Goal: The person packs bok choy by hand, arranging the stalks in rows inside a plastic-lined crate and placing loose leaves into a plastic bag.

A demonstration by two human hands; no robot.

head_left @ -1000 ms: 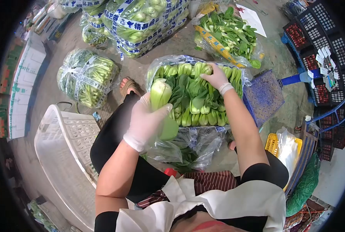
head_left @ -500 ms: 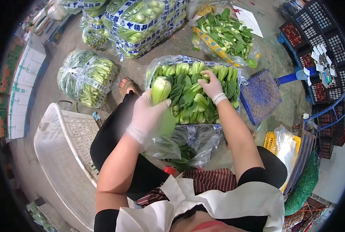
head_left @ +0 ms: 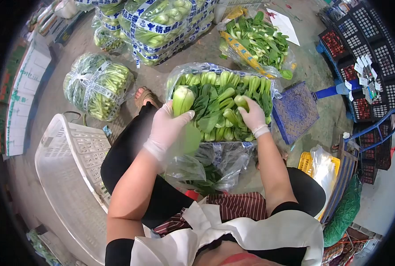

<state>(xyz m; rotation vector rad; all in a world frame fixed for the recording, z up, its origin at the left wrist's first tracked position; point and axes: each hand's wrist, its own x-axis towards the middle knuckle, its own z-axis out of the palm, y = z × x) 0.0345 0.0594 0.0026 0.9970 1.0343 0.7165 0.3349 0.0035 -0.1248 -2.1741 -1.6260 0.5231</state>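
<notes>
A plastic-lined crate (head_left: 171, 84) stands in front of me, packed with rows of green bok choy (head_left: 213, 99). My left hand (head_left: 165, 126), in a thin white glove, grips a large bok choy (head_left: 183, 101) with its pale base up and its leaves hanging over the crate's near left side. My right hand (head_left: 253, 116), also gloved, is closed round the base of a smaller bok choy (head_left: 241, 103) over the right half of the crate. Whether that one is clear of the others I cannot tell.
A white basket (head_left: 84, 146) stands at my left, near a wrapped bundle of greens (head_left: 100, 86). Behind the crate are stacked bagged vegetables (head_left: 157, 26) and an open bag of loose leaves (head_left: 262, 42). A blue platform scale (head_left: 297, 111) sits to the right.
My right hand has moved from the crate's back row towards me and slightly right, and now holds a bok choy. My left hand has barely moved, still gripping the large bok choy.
</notes>
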